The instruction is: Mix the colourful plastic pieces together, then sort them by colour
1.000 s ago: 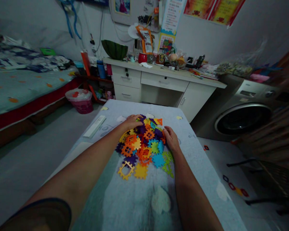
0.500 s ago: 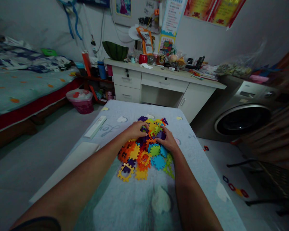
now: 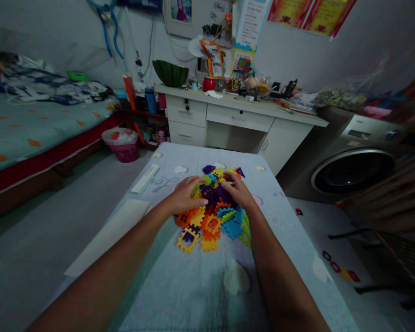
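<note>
A heap of interlocking plastic tiles with toothed edges, in orange, yellow, purple, blue and green, lies on the cloth-covered table (image 3: 190, 295). My left hand (image 3: 186, 196) rests at the heap's left side, its fingers stretched and the thumb apart. Across from it my right hand (image 3: 238, 189) curves over the right side with fingers apart. Between the hands are purple tiles (image 3: 212, 193). Nearer to me lie a yellow frame tile (image 3: 187, 240), an orange tile (image 3: 212, 224) and a blue tile (image 3: 233, 227). My fingers partly cover the tiles beneath them.
On the table's left lie a white narrow box (image 3: 145, 179) and a white flat panel (image 3: 114, 233). A cluttered white desk (image 3: 186, 113) stands beyond the table, with a washing machine (image 3: 352, 161) to its right. A pink bin (image 3: 121, 147) and a bed (image 3: 48, 124) are at left.
My left hand has spread its fingers and sits further toward the heap's left edge. My right hand has shifted slightly. Tiles between the hands have moved, and the blue and green ones have tilted.
</note>
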The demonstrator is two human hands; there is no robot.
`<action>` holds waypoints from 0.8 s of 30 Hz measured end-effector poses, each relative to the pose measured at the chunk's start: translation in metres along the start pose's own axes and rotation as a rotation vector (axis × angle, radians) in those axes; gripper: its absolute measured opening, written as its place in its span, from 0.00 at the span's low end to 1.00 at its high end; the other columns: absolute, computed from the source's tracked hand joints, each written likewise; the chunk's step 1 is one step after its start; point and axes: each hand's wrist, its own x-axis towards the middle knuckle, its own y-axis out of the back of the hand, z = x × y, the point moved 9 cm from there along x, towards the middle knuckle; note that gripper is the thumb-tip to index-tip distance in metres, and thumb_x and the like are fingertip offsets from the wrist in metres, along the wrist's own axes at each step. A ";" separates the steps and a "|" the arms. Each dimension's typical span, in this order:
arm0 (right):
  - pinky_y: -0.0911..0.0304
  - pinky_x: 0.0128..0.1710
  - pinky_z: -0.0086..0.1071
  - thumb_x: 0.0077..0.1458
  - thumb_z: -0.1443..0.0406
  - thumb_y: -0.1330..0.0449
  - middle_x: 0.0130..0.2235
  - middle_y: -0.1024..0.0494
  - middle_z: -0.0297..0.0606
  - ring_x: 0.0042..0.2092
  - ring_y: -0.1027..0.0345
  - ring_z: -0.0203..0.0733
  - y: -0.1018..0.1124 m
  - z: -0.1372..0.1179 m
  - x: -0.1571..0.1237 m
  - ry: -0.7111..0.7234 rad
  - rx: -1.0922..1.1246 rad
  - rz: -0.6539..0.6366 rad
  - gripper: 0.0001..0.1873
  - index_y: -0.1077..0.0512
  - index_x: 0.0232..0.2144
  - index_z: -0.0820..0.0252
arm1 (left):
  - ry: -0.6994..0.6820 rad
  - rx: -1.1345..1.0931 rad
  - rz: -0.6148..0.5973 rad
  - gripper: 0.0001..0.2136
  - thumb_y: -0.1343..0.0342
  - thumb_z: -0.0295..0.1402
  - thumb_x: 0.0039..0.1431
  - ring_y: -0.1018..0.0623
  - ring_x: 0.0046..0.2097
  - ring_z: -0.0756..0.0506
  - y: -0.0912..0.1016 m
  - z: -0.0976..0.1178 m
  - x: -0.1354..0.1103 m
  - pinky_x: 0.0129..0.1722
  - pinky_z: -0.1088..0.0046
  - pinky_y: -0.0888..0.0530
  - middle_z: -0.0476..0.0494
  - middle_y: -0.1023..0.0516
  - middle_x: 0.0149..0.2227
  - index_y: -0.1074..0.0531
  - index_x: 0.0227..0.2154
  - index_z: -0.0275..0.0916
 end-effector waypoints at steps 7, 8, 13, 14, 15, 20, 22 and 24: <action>0.48 0.62 0.51 0.40 0.50 0.28 0.63 0.35 0.53 0.64 0.44 0.60 -0.046 -0.003 0.000 -0.005 -0.522 -0.377 0.49 0.37 0.62 0.61 | 0.202 0.232 -0.257 0.68 0.27 0.52 0.22 0.58 0.70 0.18 -0.041 -0.030 -0.070 0.62 0.34 0.47 0.24 0.59 0.71 0.57 0.70 0.45; 0.47 0.62 0.51 0.39 0.52 0.28 0.62 0.34 0.52 0.64 0.44 0.60 -0.051 -0.005 -0.001 -0.004 -0.579 -0.403 0.48 0.35 0.61 0.60 | 0.195 0.244 -0.249 0.68 0.27 0.51 0.23 0.58 0.70 0.18 -0.045 -0.029 -0.073 0.62 0.34 0.47 0.24 0.59 0.71 0.57 0.70 0.44; 0.42 0.57 0.45 0.48 0.58 0.33 0.54 0.25 0.48 0.56 0.35 0.54 -0.057 -0.022 0.005 0.011 -0.718 -0.349 0.31 0.29 0.54 0.60 | 0.147 0.243 -0.094 0.58 0.29 0.45 0.33 0.45 0.69 0.26 -0.043 -0.020 -0.057 0.64 0.46 0.42 0.27 0.46 0.69 0.51 0.68 0.41; 0.41 0.56 0.43 0.49 0.59 0.34 0.52 0.24 0.48 0.54 0.33 0.53 -0.057 -0.025 0.008 0.021 -0.729 -0.335 0.28 0.28 0.53 0.60 | 0.148 0.239 -0.060 0.55 0.29 0.43 0.35 0.42 0.67 0.27 -0.040 -0.021 -0.051 0.64 0.48 0.40 0.28 0.43 0.67 0.49 0.68 0.40; 0.40 0.54 0.41 0.49 0.59 0.35 0.50 0.22 0.47 0.52 0.31 0.52 -0.057 -0.026 0.012 0.028 -0.735 -0.326 0.26 0.27 0.51 0.60 | 0.150 0.231 -0.029 0.52 0.30 0.42 0.36 0.39 0.66 0.28 -0.037 -0.023 -0.045 0.63 0.48 0.38 0.29 0.41 0.66 0.47 0.67 0.40; 0.36 0.44 0.34 0.52 0.61 0.38 0.44 0.19 0.45 0.44 0.27 0.47 -0.031 -0.014 0.035 -0.088 -0.721 -0.194 0.18 0.25 0.45 0.62 | 0.149 0.083 0.202 0.39 0.37 0.41 0.49 0.32 0.63 0.33 -0.018 -0.035 -0.025 0.61 0.52 0.34 0.30 0.34 0.62 0.43 0.64 0.37; 0.36 0.40 0.33 0.51 0.62 0.39 0.40 0.19 0.46 0.40 0.26 0.47 -0.012 -0.005 0.042 -0.171 -0.700 -0.127 0.16 0.24 0.42 0.63 | 0.170 0.023 0.307 0.34 0.41 0.41 0.54 0.30 0.61 0.35 -0.012 -0.040 -0.025 0.60 0.53 0.33 0.30 0.32 0.60 0.41 0.62 0.35; 0.35 0.38 0.33 0.51 0.62 0.38 0.37 0.19 0.45 0.38 0.26 0.46 0.004 0.002 0.046 -0.219 -0.650 -0.103 0.13 0.23 0.38 0.63 | 0.169 -0.007 0.376 0.32 0.42 0.43 0.55 0.28 0.59 0.35 -0.010 -0.042 -0.028 0.59 0.53 0.31 0.31 0.31 0.59 0.40 0.61 0.36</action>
